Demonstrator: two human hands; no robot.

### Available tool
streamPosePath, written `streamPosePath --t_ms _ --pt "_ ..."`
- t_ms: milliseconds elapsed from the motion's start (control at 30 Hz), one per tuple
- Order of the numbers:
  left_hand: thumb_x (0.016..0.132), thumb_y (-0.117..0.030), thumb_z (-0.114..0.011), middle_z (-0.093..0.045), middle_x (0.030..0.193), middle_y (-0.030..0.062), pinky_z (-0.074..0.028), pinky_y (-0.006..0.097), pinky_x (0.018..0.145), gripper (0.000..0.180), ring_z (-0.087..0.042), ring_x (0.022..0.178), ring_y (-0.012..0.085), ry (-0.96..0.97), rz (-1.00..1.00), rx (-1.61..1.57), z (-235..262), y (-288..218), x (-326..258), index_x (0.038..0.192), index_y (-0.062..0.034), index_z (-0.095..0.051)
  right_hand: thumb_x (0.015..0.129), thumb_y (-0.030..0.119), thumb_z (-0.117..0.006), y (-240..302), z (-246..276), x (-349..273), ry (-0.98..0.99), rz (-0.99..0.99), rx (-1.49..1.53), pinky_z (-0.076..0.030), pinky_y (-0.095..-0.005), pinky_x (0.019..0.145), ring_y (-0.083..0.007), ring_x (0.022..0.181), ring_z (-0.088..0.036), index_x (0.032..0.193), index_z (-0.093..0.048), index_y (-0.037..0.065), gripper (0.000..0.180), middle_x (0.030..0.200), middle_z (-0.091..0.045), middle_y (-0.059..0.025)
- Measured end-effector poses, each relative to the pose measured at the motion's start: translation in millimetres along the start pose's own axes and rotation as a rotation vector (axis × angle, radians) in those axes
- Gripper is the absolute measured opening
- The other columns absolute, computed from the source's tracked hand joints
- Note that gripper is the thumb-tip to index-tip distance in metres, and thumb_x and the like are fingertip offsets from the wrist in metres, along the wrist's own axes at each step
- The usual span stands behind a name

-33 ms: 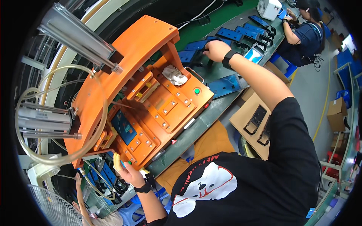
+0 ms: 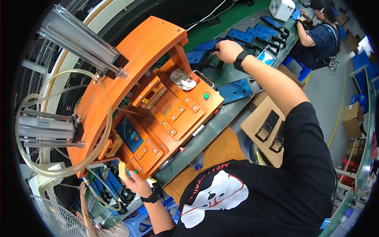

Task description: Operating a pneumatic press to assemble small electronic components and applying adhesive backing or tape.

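Observation:
My right hand [image 2: 229,51], a black band on its wrist, reaches over the bench right of the orange press fixture [image 2: 173,114]. Its fingers are closed at the dark edge of a blue-faced panel [image 2: 207,45]; the exact grip is partly hidden. By the fixture's near left corner, my left hand [image 2: 136,183] has a finger stretched out, with a yellow covering on it. Beside that hand is a green button [image 2: 136,171]. A dark blue panel [image 2: 129,134] lies in the fixture's left bed. A crumpled white cloth [image 2: 182,79] rests at the right bed's far edge.
Silver air cylinders [image 2: 79,39] and a looped clear hose [image 2: 108,122] rise over the fixture. Several blue panels [image 2: 241,36] lie along the bench, near a white fan [image 2: 281,10]. Cardboard [image 2: 262,126] holds black frames. A co-worker [image 2: 321,39] sits far right; another person's arm [image 2: 85,205] shows lower left.
My right hand has shifted very slightly to the right, and the blue panels by its fingers have moved a little. My left hand stays by the button.

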State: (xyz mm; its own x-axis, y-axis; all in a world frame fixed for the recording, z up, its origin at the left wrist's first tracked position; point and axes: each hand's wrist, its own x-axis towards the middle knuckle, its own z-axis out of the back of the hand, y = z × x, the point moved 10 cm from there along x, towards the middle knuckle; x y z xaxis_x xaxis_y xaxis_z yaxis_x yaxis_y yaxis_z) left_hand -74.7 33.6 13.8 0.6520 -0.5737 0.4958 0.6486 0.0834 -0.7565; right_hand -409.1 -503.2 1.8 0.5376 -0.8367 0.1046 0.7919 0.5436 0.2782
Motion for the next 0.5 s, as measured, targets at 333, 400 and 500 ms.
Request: streamPosePath --t_ms 333,400,500 --pt "0.108 -0.011 -0.044 -0.047 0.149 0.0200 -0.036 0.043 0.116 0.036 -0.047 0.138 0.0315 -0.028 -0.116 0.254 -2 -25 3 0.139 0.0053 -0.052 0.090 0.033 -0.073 -29 -36 121 -0.033 -0.201 0.033 -0.057 -0.0440 0.091 -0.0369 0.104 -0.071 0.104 -0.077 0.002 0.034 0.109 -0.074 -0.0213" --pt "0.108 -0.011 -0.045 -0.046 0.149 0.0211 -0.037 0.043 0.116 0.036 -0.045 0.140 0.0325 -0.038 -0.112 0.322 -5 -25 2 0.139 0.0053 -0.052 0.090 0.033 -0.074 -15 -62 147 0.025 -0.247 0.039 -0.057 -0.0434 0.091 -0.0350 0.106 -0.072 0.107 -0.077 0.005 0.033 0.111 -0.075 -0.0195" --pt "0.108 -0.014 -0.045 -0.040 0.153 0.0224 -0.031 0.046 0.118 0.037 -0.043 0.141 0.0342 -0.083 -0.019 0.240 -2 3 -4 0.137 0.0054 -0.054 0.089 0.034 -0.075 -9 -94 185 0.031 -0.238 0.058 -0.057 -0.0423 0.092 -0.0334 0.108 -0.071 0.109 -0.077 0.006 0.034 0.113 -0.074 -0.0182"
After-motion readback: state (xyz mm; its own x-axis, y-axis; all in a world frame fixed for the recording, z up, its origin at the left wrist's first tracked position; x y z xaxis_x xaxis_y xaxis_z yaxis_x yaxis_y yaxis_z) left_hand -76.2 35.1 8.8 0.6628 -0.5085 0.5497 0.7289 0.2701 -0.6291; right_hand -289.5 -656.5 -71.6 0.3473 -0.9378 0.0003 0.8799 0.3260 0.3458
